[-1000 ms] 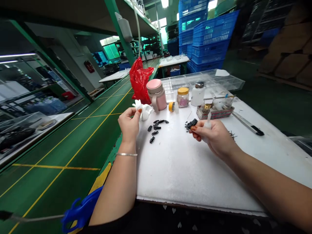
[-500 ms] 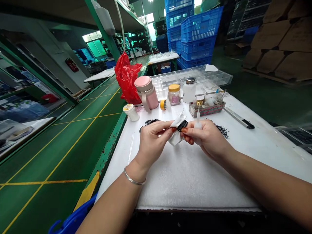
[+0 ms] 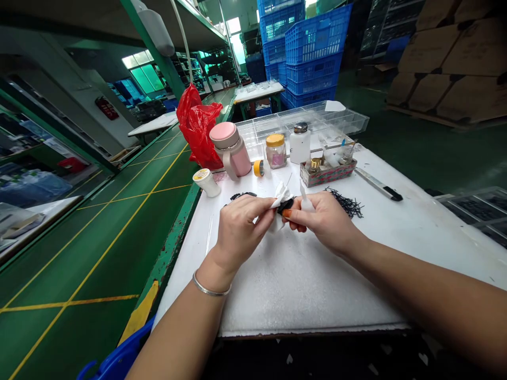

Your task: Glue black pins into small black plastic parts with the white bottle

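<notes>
My left hand (image 3: pixel 241 224) pinches a crumpled white cloth (image 3: pixel 282 192) between thumb and fingers, pressing it against a small black part (image 3: pixel 285 205). The part's exact kind is hidden by the cloth and fingertips. From the other side my right hand (image 3: pixel 328 216) grips the black part with thumb and fingertips. A small white squeeze bottle with a narrow nozzle (image 3: pixel 306 203) is also held in that hand, nozzle upward. Beyond my right hand lies a pile of thin black strips (image 3: pixel 347 205). Behind my left hand more black pieces (image 3: pixel 242 196) partly show.
Across the white table stand a white tub (image 3: pixel 207 183), a pink mug (image 3: pixel 237 155), yellow tape (image 3: pixel 259 168), a yellow-lidded jar (image 3: pixel 276 153), a white bottle (image 3: pixel 300 148) and a small box of supplies (image 3: pixel 330 174). A utility knife (image 3: pixel 379 184) lies right; a green conveyor (image 3: pixel 119 232) runs left.
The whole view has shifted slightly, so things sit further left. The cloth is bunched higher around the black part, and less of that part shows. Both hands keep their hold.
</notes>
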Motion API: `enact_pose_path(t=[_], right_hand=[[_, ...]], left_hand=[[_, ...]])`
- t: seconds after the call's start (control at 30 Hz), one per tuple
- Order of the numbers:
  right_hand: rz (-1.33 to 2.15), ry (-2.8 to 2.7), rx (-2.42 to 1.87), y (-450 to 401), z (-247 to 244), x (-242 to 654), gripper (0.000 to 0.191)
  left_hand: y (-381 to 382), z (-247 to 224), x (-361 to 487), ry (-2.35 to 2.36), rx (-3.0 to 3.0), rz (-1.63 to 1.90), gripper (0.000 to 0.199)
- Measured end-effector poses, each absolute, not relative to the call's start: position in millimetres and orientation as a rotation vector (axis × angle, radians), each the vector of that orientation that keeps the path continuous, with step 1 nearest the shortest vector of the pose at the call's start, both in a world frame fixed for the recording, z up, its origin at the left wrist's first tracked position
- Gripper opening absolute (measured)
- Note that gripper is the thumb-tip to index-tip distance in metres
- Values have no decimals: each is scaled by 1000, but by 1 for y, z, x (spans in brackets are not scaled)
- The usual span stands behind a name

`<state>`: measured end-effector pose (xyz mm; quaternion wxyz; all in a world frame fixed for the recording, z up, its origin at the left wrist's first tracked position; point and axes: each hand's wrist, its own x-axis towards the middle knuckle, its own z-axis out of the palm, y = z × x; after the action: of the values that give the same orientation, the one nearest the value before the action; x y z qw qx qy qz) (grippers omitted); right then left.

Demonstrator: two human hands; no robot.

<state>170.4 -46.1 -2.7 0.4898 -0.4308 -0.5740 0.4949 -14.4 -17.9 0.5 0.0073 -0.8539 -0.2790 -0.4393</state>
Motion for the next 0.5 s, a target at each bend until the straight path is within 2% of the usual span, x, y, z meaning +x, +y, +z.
enact_pose_path(t=[0.33, 0.5], right_hand=[[1365, -1223, -997, -44, -1, 169, 23], [1543, -1031, -938, -40, -1, 171, 19]], left_hand=[[-21, 0, -10, -928, -2583, -1389, 17], [-25, 1, -12, -1138, -2539, -1724, 27]])
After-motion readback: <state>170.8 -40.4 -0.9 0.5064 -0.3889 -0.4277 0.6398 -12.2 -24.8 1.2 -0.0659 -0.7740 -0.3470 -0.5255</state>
